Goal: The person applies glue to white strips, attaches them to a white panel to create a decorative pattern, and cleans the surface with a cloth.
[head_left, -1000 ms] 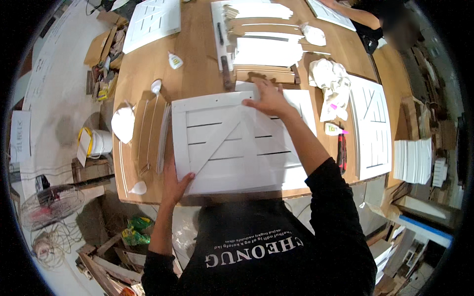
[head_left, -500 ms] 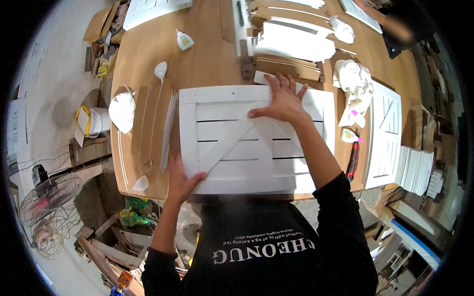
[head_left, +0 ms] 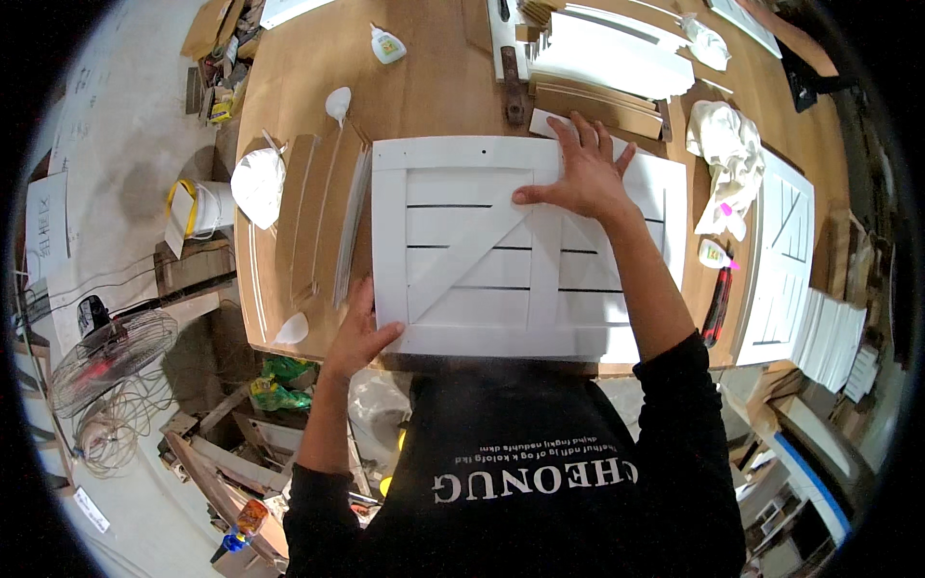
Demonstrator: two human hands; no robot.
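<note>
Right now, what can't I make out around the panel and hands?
Head view:
Underside of the white panel: hidden by its own upper face.
Panel surface beneath the right hand and forearm: covered by them.
Another panel, upper left: mostly cut off by the top edge.
Co-worker's hand: cut off by the top edge, beyond the arm.
Label of the upper white bottle: too small.

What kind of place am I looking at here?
Probably a small woodworking or assembly workshop. A white slatted panel with a diagonal brace lies on a big wooden table, near stacked white strips and a squeeze bottle that looks like glue.
</note>
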